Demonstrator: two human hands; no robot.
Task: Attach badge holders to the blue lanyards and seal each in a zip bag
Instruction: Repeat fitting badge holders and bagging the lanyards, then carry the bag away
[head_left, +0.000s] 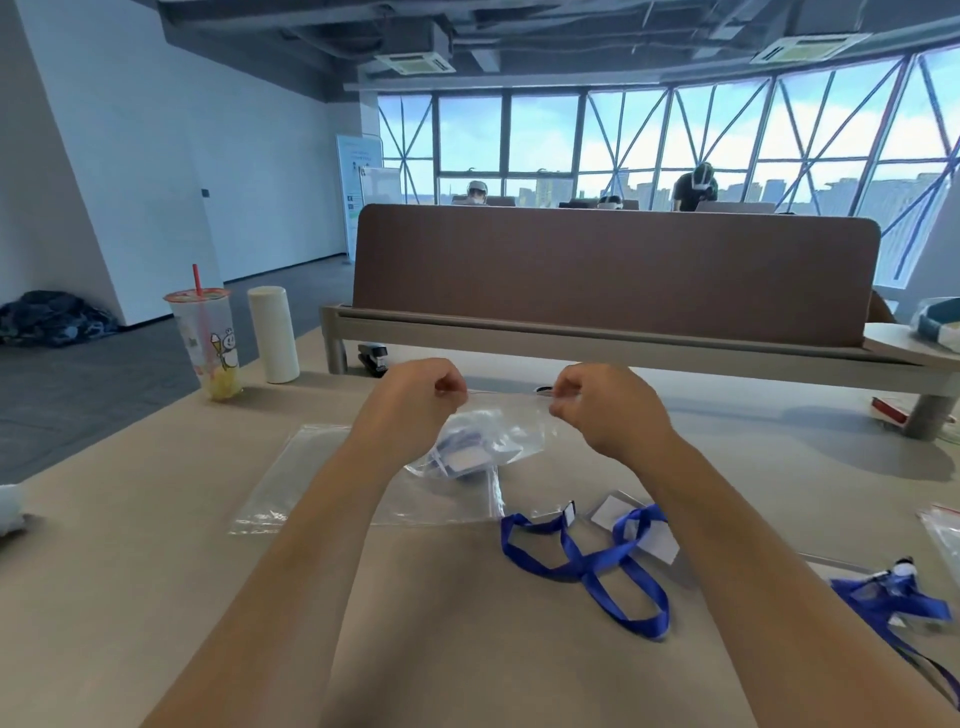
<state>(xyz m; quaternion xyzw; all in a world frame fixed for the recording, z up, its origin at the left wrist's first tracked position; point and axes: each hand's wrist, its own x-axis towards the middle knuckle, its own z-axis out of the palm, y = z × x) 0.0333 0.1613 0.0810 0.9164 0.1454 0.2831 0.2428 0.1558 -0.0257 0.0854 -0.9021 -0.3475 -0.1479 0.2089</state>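
On the beige table (156, 571) in a window-walled office, before one brown partition (613, 270), my left hand (415, 400) and right hand (602, 410) each pinch the top edge of a clear plastic zip bag (488, 441) with blue lanyard inside, above a second, flat clear bag (311, 483), one loose blue ribbon lanyard (597, 566) to its right.

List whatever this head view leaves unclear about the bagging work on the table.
Head view:
Seal of the held zip bag: a thin line; left hand and right hand cover its ends, shut or open unclear.
Inside it, the lanyard and badge holder: crumpled plastic blurs whether they are clipped together.
The zip bag at the right: cut off by the frame edge.
The white object at the left: cut off, unidentifiable.
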